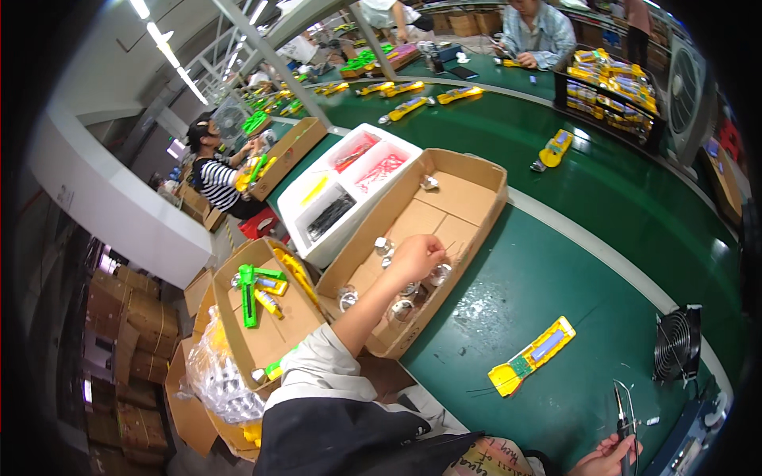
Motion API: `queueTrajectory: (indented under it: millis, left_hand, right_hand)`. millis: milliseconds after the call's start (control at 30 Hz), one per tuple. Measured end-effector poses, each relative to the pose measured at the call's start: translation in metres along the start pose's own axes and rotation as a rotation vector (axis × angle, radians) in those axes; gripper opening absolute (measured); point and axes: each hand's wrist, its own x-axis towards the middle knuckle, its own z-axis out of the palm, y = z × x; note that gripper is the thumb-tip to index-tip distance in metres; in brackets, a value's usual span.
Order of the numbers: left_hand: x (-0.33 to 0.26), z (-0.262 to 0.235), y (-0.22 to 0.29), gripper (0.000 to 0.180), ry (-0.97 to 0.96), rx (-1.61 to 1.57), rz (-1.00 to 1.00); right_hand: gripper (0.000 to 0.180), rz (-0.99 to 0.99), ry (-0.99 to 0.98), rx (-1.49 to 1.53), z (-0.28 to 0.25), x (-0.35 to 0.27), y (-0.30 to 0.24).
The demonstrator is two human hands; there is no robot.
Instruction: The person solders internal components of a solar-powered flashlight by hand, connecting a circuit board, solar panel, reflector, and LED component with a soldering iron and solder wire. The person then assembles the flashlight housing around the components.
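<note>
My left hand point(421, 258) reaches into a long cardboard box point(456, 194), its fingers pinched together. Thin dark wires show at the fingertips, beside a round shiny lamp reflector point(439, 274); whether the fingers grip the wires I cannot make out. Several more clear and silvery lamp parts point(348, 298) lie in the box. At the lower right, my right hand point(609, 458) is closed around a soldering iron point(621, 408), tip up, with a thin pale wire looping next to it. Between the hands, an open yellow flashlight housing point(532, 357) with a green circuit board and a violet battery lies on the green bench.
A white foam tray point(298, 198) of red, black and yellow wires stands behind the box. Another carton point(230, 317) holds green and yellow housings. A small black fan point(677, 343) stands at right. Beyond runs a green conveyor point(508, 131) with yellow housings; co-workers sit along it.
</note>
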Motion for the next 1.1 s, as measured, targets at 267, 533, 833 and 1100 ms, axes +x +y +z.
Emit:
queueTrajectory:
  millis: [267,533,833,1100]
  left_hand:
    - [-0.123,-0.017,0.039,0.005,0.354,-0.257,0.494]
    - [-0.164,0.079,0.02,0.008,0.155,-0.455,0.46]
    - [-0.155,0.121,0.045,0.005,0.208,-0.696,0.218]
    - [-0.159,0.136,0.052,0.008,0.187,-0.576,0.296]
  right_hand:
    - [0.028,-0.147,0.06,-0.413,-0.006,0.008,-0.014]
    - [0.021,-0.151,0.203,-0.59,-0.035,0.028,0.005]
    - [0.013,-0.049,0.161,-0.248,-0.011,0.01,-0.007]
    - [0.019,0.154,-0.072,0.057,0.018,-0.052,-0.015]
